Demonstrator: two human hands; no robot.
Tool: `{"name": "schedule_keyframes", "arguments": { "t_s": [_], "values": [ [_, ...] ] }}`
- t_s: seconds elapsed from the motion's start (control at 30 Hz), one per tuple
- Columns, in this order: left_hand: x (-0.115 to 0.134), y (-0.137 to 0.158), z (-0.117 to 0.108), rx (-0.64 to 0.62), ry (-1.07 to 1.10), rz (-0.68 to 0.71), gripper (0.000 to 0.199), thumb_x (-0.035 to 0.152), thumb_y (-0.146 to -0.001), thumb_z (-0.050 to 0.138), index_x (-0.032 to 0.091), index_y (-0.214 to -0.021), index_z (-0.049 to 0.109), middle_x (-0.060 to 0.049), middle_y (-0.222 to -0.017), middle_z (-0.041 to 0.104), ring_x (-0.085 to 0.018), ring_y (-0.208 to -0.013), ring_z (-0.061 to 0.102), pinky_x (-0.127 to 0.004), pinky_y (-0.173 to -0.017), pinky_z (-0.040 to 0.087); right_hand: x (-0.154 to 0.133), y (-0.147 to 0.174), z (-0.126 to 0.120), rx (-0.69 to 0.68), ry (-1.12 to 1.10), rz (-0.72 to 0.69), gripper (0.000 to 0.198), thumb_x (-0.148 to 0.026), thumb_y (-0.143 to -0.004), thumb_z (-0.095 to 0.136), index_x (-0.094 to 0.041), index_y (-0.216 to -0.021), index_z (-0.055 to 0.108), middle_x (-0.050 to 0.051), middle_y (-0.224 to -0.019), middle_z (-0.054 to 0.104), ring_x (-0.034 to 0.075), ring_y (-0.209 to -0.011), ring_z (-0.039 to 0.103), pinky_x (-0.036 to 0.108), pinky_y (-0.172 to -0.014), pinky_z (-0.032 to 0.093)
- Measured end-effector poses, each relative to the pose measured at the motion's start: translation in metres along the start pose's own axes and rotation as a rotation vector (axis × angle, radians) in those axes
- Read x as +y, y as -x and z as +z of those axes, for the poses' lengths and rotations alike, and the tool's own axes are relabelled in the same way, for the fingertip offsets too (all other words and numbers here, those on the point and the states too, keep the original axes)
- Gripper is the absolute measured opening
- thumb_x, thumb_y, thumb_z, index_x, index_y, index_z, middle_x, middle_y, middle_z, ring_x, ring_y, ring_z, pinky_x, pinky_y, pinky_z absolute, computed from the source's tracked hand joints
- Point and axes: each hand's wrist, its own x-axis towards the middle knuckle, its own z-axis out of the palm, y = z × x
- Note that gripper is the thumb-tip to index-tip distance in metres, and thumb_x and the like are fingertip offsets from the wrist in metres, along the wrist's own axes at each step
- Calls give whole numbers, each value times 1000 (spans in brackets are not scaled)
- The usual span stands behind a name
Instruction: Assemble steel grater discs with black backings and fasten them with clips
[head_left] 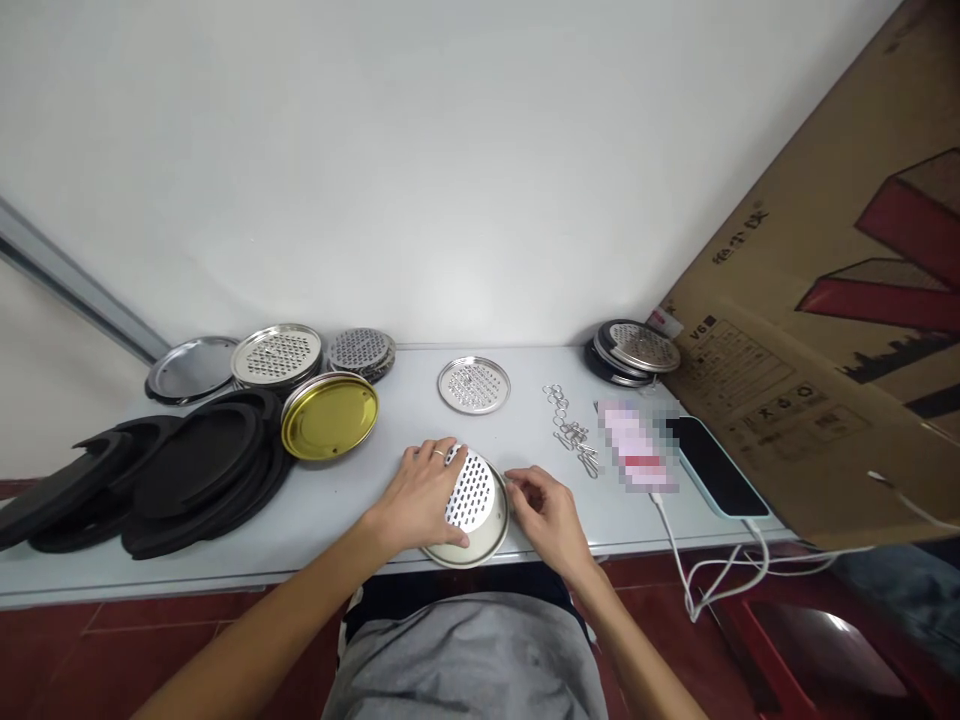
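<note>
White wall is rising behind a pale table; cardboard box is leaning in at right, red floor is showing below.

Head view. Left hand: gripping a perforated plate, thumb lying by its near edge, fingers reaching over its far-left side. This plate is resting on a pale round dish at the table's near edge, in front of the person's grey shirt. Right hand: curling just beside the dish's right rim, thumb and index tips drawing close to each other; whether they are pinching anything small cannot be told.

Beyond the hands, a single perforated disc is lying flat near the wall. To the left, a yellow dish is tilting beside heaped black discs; behind these, a silver disc, a stack topped by a perforated disc and a smaller stack are sitting.

To the right, metal rings and clips are lying loose. A pixelated pink-screened phone and a dark-screened phone are lying farther right, white cables trailing from them. Another stack is standing behind, near the box.
</note>
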Motion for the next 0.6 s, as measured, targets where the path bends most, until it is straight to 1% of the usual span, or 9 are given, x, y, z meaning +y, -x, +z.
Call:
{"name": "schedule_keyframes", "arguments": {
  "t_s": [0.17,0.37,0.47,0.6],
  "values": [
    [1,1,4,-8,12,35,115,59,-54,89,17,-150,43,-21,-152,45,-40,-137,42,-54,-109,39,2,3,3,37,6,-34,25,-33,-96,55,-16,-99,74,4,-78,64,17,-63,59,30,-59,45],
    [-3,7,8,91,54,72,93,51,-59,88,24,-140,51,-14,-145,51,-36,-131,48,-52,-107,41,0,6,4,46,32,-76,21,-28,-94,57,-17,-100,74,3,-77,63,17,-63,59,30,-61,46],
    [-6,10,8,91,66,83,88,48,-60,87,23,-137,53,-13,-144,52,-36,-132,48,-53,-108,39,-1,7,5,38,44,-99,20,-27,-93,58,-17,-100,74,4,-79,63,17,-64,59,30,-64,46],
    [-8,12,10,80,103,110,87,48,-60,86,24,-137,54,-11,-144,54,-36,-133,47,-54,-110,36,-3,7,4,39,62,-112,22,-25,-95,54,-18,-98,75,4,-79,64,17,-65,59,30,-63,46]
  ]
}}
